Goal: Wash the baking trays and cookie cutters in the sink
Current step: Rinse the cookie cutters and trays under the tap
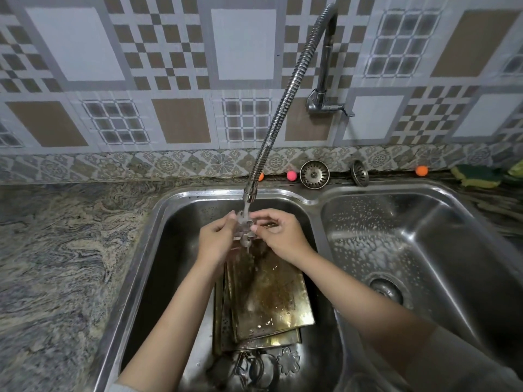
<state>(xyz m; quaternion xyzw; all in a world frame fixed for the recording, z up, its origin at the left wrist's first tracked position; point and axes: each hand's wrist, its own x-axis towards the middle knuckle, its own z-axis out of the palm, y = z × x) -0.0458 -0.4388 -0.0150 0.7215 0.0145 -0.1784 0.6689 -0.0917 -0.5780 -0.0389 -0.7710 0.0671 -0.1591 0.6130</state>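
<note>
A small metal cookie cutter (245, 227) is held under the running water from the flexible tap spout (250, 193). My left hand (216, 239) pinches its left side and my right hand (283, 236) pinches its right side. Below my hands, stacked golden baking trays (268, 295) lie tilted in the left sink basin (169, 250). Several more cookie cutters, one of them flower-shaped (288, 360), lie at the near end of that basin.
The right basin (410, 236) holds water drops and an open drain (386, 290). Two sink strainers (314, 174) lean against the back wall, with small coloured balls (291, 175) and a green-yellow sponge (478, 176) on the ledge. Granite counter (62, 250) lies to the left.
</note>
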